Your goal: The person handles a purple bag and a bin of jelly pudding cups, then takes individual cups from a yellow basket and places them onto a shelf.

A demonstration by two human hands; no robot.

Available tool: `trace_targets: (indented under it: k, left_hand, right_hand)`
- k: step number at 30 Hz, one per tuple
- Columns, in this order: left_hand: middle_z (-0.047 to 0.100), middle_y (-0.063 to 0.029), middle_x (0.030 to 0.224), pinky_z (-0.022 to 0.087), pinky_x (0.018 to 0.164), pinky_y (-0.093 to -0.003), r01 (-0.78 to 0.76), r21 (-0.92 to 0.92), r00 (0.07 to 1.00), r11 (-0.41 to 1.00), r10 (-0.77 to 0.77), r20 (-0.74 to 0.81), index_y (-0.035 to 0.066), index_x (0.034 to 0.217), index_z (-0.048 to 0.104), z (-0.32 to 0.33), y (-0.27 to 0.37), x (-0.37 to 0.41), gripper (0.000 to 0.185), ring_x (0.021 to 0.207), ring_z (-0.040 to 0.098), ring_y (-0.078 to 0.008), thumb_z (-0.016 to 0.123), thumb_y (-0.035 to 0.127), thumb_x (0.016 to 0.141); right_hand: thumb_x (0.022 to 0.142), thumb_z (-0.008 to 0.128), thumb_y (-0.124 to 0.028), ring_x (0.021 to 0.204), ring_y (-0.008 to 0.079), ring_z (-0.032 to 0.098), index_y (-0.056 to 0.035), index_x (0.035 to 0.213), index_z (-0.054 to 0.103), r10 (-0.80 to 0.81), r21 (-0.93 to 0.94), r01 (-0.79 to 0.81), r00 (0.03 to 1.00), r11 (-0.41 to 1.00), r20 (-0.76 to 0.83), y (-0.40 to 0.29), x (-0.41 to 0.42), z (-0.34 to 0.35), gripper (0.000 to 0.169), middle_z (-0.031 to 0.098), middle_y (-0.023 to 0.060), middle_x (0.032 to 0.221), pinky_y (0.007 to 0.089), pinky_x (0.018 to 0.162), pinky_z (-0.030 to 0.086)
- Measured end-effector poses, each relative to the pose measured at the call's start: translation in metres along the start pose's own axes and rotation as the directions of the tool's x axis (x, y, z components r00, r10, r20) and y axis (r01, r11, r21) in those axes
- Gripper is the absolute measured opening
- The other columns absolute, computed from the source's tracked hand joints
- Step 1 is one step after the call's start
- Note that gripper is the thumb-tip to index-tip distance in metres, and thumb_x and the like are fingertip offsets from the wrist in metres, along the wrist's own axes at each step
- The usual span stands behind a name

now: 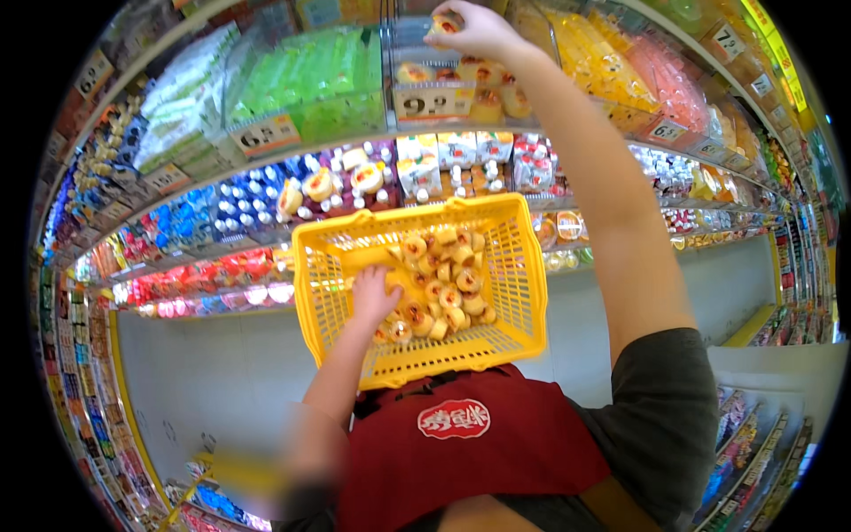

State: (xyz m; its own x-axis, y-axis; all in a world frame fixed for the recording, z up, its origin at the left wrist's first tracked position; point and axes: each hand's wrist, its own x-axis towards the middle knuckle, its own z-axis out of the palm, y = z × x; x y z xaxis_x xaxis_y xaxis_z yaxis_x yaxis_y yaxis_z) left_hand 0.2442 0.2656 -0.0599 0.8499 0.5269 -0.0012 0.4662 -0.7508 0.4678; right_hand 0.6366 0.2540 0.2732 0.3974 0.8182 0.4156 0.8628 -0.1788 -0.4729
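My right hand (pixel 475 30) is raised at the top of the view, over a clear plastic bin (pixel 405 50) on the shelf. Between its thumb and fingers is a small wrapped round snack (pixel 444 26), yellow with a reddish mark. More such snacks (pixel 485 73) lie in that bin, behind a price tag (pixel 434 104). My left hand (pixel 375 292) reaches down inside a yellow plastic shopping basket (pixel 419 207), thumb apart from the fingers, with nothing visible in it. Many of the same wrapped snacks (pixel 449 282) are heaped to its right on the basket floor.
Bins of green packets (pixel 309 73) and yellow packets (pixel 592 56) flank the snack bin. Three loose snacks (pixel 319 184) sit on dark bottles or pouches with white caps (pixel 246 199) on the shelf below. The basket stands close against my red apron (pixel 465 472).
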Motion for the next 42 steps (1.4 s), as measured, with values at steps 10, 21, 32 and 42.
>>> trace_targets:
  k: [10, 21, 32, 42]
  left_hand:
    - [0.061, -0.0073, 0.115, 0.032, 0.107, -0.0504, -0.124, 0.234, 0.936, 0.964, 0.036, 0.350, 0.014, 0.121, 0.060, 0.024, 0.006, -0.001, 0.045, 0.118, 0.052, -0.0255, 0.068, 0.032, 0.081]
    - [0.064, -0.0096, 0.106, 0.044, 0.086, -0.0430, -0.281, 0.276, 0.900, 0.919, 0.153, 0.409, 0.012, 0.102, 0.064, 0.044, -0.008, 0.011, 0.018, 0.098, 0.061, -0.0265, 0.060, 0.022, 0.087]
    - [0.051, -0.0196, 0.135, 0.057, 0.069, -0.0356, 0.318, -0.761, 0.946, -0.565, 0.139, 0.292, 0.017, 0.144, 0.035, -0.115, 0.082, -0.063, 0.043, 0.093, 0.066, -0.0263, 0.043, 0.029, 0.103]
    - [0.045, -0.0223, 0.141, 0.054, 0.067, -0.0412, 0.304, -0.592, 0.949, -0.747, 0.295, 0.115, 0.021, 0.143, 0.036, -0.134, 0.103, -0.084, 0.043, 0.099, 0.062, -0.0307, 0.042, 0.032, 0.102]
  right_hand:
    - [0.092, 0.059, -0.055, 0.099, 0.0220, 0.066, -0.0113, 0.136, 0.052, 0.174, -0.126, -0.131, 0.878, 0.983, 0.445, 0.047, 0.020, 0.052, 0.062, 0.068, 0.0120, 0.115, 0.0384, 0.089, 0.051]
    - [0.096, 0.045, -0.061, 0.113, 0.0283, 0.061, -0.0129, 0.139, 0.051, 0.265, -0.100, -0.246, 0.865, 0.964, 0.425, 0.028, 0.015, 0.049, 0.065, 0.061, 0.0141, 0.130, 0.0422, 0.097, 0.047]
    - [0.097, 0.038, -0.064, 0.138, 0.0336, 0.040, -0.0077, 0.144, 0.045, 0.202, -0.183, -0.135, 0.886, 0.974, 0.417, 0.038, 0.023, 0.047, 0.074, 0.043, 0.0170, 0.149, 0.0419, 0.113, 0.032]
    - [0.096, 0.044, -0.062, 0.097, 0.0260, 0.063, -0.0072, 0.140, 0.050, 0.295, -0.104, -0.277, 0.857, 0.955, 0.423, 0.025, 0.016, 0.042, 0.071, 0.058, 0.0144, 0.135, 0.0409, 0.081, 0.051]
